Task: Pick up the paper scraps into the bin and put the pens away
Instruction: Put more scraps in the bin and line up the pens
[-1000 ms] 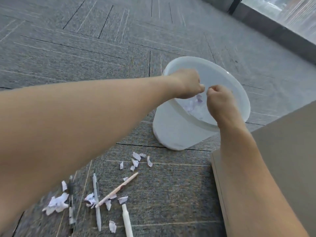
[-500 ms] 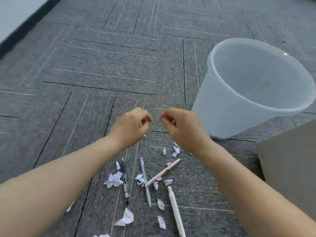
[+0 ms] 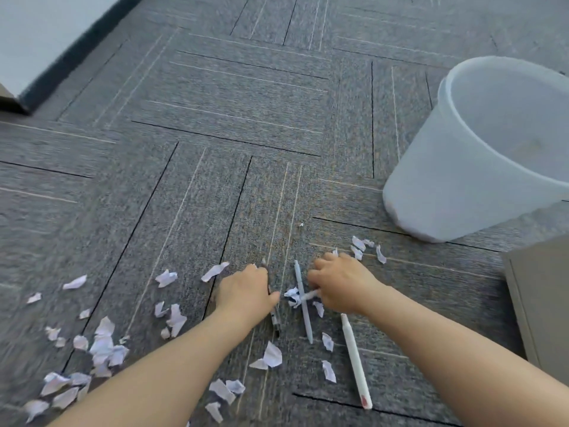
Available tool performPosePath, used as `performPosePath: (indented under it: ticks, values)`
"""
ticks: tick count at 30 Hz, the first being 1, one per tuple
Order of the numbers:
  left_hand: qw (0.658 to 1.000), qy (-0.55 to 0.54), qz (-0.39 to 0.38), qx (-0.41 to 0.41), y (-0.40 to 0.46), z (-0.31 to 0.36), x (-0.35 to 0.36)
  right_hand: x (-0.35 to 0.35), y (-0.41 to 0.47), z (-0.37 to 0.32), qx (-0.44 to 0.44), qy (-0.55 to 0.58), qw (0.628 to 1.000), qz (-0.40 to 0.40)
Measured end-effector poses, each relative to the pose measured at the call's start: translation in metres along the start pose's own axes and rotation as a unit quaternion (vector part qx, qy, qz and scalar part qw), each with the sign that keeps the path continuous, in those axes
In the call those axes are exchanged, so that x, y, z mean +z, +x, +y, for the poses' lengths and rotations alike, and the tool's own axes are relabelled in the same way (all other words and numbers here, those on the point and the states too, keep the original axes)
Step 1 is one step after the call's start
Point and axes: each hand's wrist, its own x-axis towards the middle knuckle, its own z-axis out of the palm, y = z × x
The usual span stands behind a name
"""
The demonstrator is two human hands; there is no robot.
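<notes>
Both hands are down on the grey carpet among torn white paper scraps [image 3: 175, 318]. My left hand [image 3: 246, 291] lies palm down with curled fingers over a black pen [image 3: 275, 322]; what is under it is hidden. My right hand [image 3: 341, 285] is curled over a thin pale pen [image 3: 310, 294], whose end pokes out beside a crumpled scrap [image 3: 292, 298]. A grey pen [image 3: 303, 303] lies between the hands. A white pen with a red tip [image 3: 354, 359] lies under my right forearm. The translucent white bin [image 3: 455, 186] stands at the far right.
More scraps lie in a heap at the lower left [image 3: 101, 349] and a few near the bin [image 3: 358, 243]. A beige box or cabinet [image 3: 542, 297] stands at the right edge. A dark skirting and wall [image 3: 70, 57] run along the upper left.
Both hands have come away from over the bin and dropped to the carpet among the pens and scraps. The view has swung left, so the bin now sits at the right.
</notes>
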Motion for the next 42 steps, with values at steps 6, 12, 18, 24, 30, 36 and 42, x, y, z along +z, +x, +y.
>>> performPosePath:
  ticks: [6, 12, 18, 24, 30, 36, 42]
  values:
    - [0.995, -0.052, 0.007, -0.089, -0.001, -0.002, 0.0, -0.004, 0.01, -0.01, 0.182, 0.195, 0.963, 0.036]
    - [0.994, -0.058, 0.063, -0.061, -0.006, -0.007, 0.004, -0.007, 0.034, -0.027, 0.244, 0.241, 0.939, 0.006]
    - [0.994, -0.038, 0.076, -0.061, 0.006, -0.013, -0.001, -0.017, 0.019, 0.0, 0.305, 0.348, 0.885, 0.048]
    - [0.988, -0.096, 0.094, -0.076, 0.015, 0.009, -0.015, -0.008, -0.017, 0.028, 0.33, 0.37, 0.868, 0.028]
    - [0.98, -0.167, 0.108, -0.014, 0.025, 0.053, -0.028, 0.015, -0.048, 0.01, 0.283, 0.273, 0.917, -0.075]
    - [0.969, -0.24, 0.053, -0.02, 0.042, 0.086, -0.024, 0.025, -0.062, 0.0, 0.269, 0.266, 0.922, -0.081]
    - [0.941, -0.329, -0.075, 0.039, 0.046, 0.134, -0.017, 0.015, -0.082, 0.068, 0.404, 0.31, 0.86, -0.043]
